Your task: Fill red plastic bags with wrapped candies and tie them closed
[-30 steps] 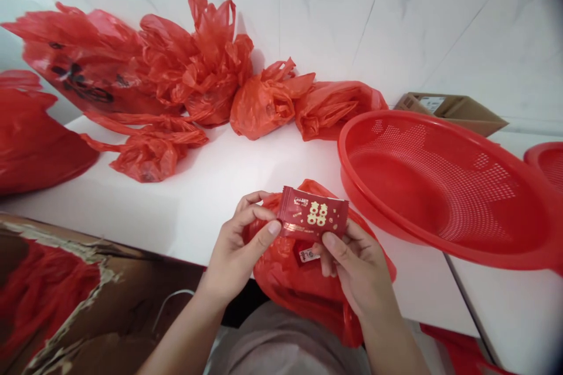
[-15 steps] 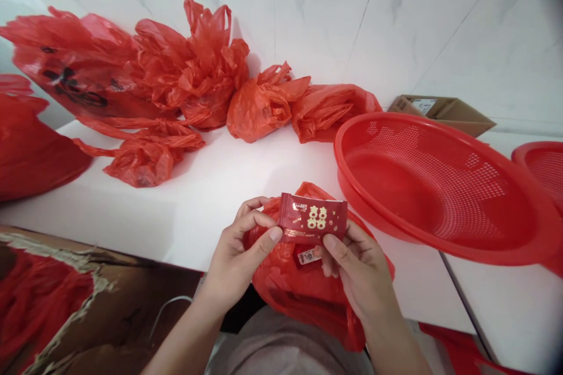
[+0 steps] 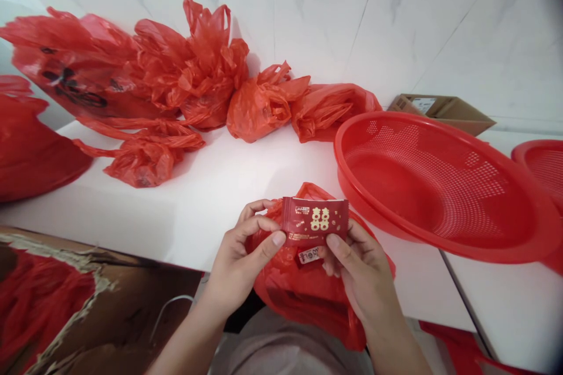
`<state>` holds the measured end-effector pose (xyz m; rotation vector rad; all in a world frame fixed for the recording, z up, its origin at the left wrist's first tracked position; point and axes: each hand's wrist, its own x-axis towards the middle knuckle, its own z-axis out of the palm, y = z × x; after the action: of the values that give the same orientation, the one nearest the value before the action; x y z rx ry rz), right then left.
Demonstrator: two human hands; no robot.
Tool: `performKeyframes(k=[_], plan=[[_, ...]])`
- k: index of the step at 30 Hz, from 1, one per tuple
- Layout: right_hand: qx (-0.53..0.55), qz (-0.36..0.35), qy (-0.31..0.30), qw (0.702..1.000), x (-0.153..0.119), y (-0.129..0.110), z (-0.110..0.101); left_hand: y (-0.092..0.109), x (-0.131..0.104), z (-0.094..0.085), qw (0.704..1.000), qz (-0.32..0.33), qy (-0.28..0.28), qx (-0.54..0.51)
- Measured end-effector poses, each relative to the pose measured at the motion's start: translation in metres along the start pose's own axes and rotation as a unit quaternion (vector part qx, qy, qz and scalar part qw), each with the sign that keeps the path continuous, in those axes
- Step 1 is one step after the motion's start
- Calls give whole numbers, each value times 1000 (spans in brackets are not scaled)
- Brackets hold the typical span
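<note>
A small dark red wrapped packet (image 3: 315, 222) with gold double characters is held up flat toward me. My left hand (image 3: 246, 252) pinches its left end between thumb and forefinger. At the lower right corner, my right hand (image 3: 358, 263) grips it with the thumb on the front; some of its fingers are hidden behind. Directly beneath lies an open red plastic bag (image 3: 308, 296) at the table edge, partly covered by my hands. Inside it shows a small packet with a white label (image 3: 309, 255).
Several red plastic bags (image 3: 264, 102) line the wall on the white table (image 3: 211, 187). On the right stands a large red perforated basket (image 3: 391, 187), a cardboard box (image 3: 461, 117) behind it. A torn carton (image 3: 127, 299) holding red plastic sits lower left.
The packet has shifted very slightly down and to the right, still between both hands. Everything else looks the same.
</note>
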<state>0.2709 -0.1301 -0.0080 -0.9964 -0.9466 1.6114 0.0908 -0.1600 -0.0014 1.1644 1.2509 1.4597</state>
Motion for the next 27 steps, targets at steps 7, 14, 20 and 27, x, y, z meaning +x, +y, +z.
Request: performKeyframes(k=[7,14,20,27], plan=[[-8,-4,-8,1000,1,2,-1,0,-1,1,1000,-4,-11,-11],[-3,-6,-9,1000,0,1,1,1,-2,0,1000,-3,-14,-10],[-9,-11,-11,1000,-2,0,4,0,-2,0,1000,-9,-10,-13],[-19,-27,-31,999,1,3,0,-1,-2,0,1000,-14,-12,-10]])
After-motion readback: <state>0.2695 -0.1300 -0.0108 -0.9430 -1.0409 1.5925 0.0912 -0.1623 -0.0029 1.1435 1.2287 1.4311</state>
